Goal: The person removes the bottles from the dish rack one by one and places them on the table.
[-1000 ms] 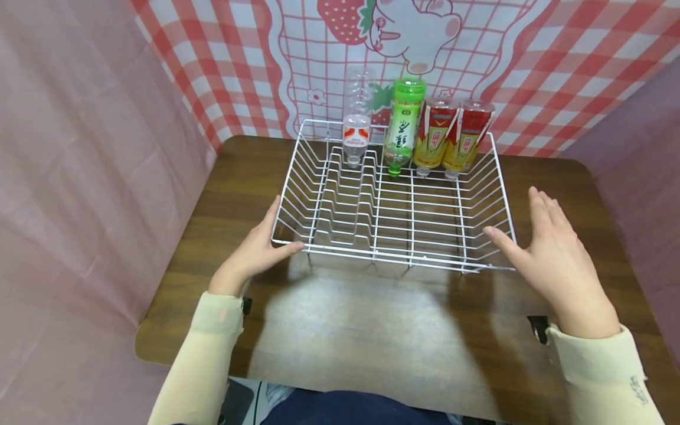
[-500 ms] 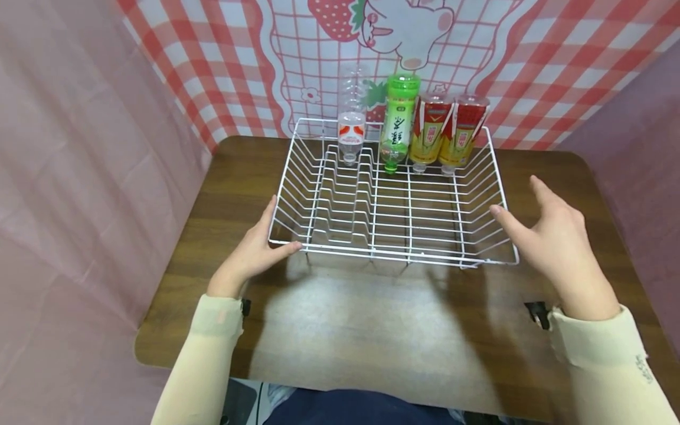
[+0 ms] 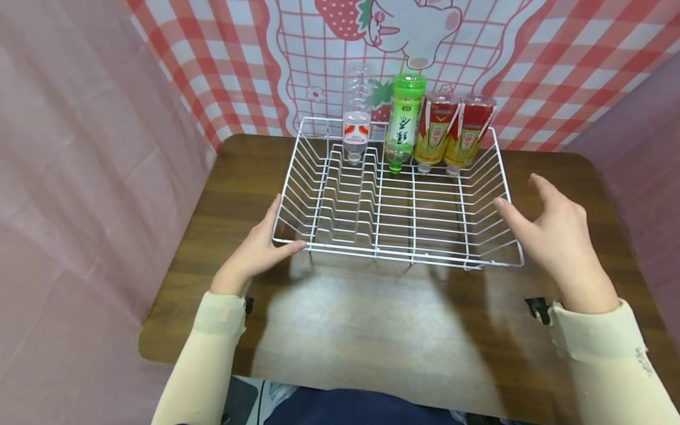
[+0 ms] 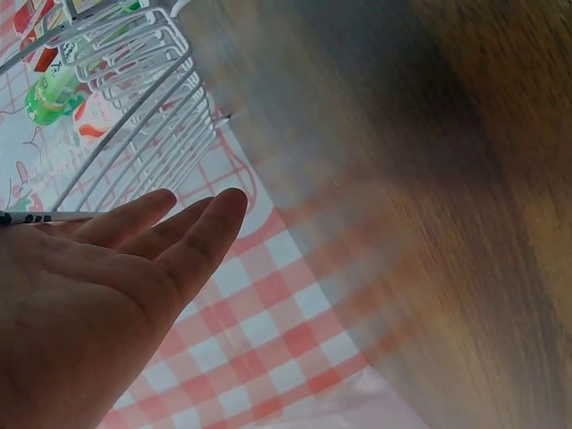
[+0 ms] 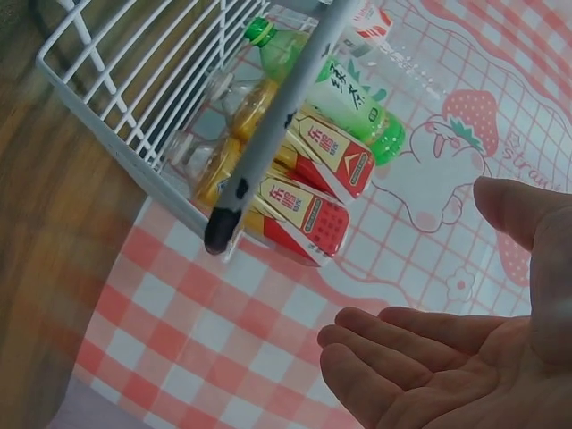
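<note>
A white wire dish rack (image 3: 411, 258) stands on the table. In the head view my left hand (image 3: 255, 248) is at its front left corner, fingers straight along the side and thumb over the front rim. My right hand (image 3: 563, 242) is beside the right side with fingers and thumb spread, holding nothing. Along the rack's back stand upside-down bottles: a clear water bottle (image 3: 356, 130), a green tea bottle (image 3: 402, 127), and two red and yellow drink bottles (image 3: 437, 133) (image 3: 467, 133). In the right wrist view the right palm (image 5: 474, 375) shows bare, apart from the rack.
The rack stands toward the back of a brown wooden table (image 3: 196, 283). A red and white checked cloth (image 3: 234, 53) with a strawberry print hangs directly behind it. Pink curtains (image 3: 69, 206) close off the left and right sides.
My right hand has moved slightly back and away from the rack's front right corner, which now shows fully. The left hand keeps its place at the rack, and the bottles have not moved.
</note>
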`<state>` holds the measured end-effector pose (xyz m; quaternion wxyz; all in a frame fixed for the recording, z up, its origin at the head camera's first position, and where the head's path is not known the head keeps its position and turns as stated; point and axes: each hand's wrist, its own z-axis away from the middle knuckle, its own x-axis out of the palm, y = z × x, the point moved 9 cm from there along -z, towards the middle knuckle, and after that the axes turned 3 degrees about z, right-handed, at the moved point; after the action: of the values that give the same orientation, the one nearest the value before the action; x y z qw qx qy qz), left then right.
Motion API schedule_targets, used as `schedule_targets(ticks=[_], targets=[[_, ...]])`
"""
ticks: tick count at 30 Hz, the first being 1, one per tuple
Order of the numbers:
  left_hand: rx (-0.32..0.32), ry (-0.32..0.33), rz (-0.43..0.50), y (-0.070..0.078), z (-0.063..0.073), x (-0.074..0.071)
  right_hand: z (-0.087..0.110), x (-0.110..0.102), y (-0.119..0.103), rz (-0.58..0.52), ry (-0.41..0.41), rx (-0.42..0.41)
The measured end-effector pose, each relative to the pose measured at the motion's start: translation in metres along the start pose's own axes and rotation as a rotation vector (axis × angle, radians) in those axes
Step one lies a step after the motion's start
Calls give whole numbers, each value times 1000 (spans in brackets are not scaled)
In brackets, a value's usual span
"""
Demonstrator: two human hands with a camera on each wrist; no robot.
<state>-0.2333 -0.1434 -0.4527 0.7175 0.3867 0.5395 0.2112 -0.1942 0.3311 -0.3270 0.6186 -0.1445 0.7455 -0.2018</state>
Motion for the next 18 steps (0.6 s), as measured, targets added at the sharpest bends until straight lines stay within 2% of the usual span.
schedule_targets(ticks=[11,18], targets=[[-6,-6,12,0,0,0,-6,-2,4,-18,-6,31],[-9,-9,12,0,-1,1,-10,-7,2,-20,17,20]])
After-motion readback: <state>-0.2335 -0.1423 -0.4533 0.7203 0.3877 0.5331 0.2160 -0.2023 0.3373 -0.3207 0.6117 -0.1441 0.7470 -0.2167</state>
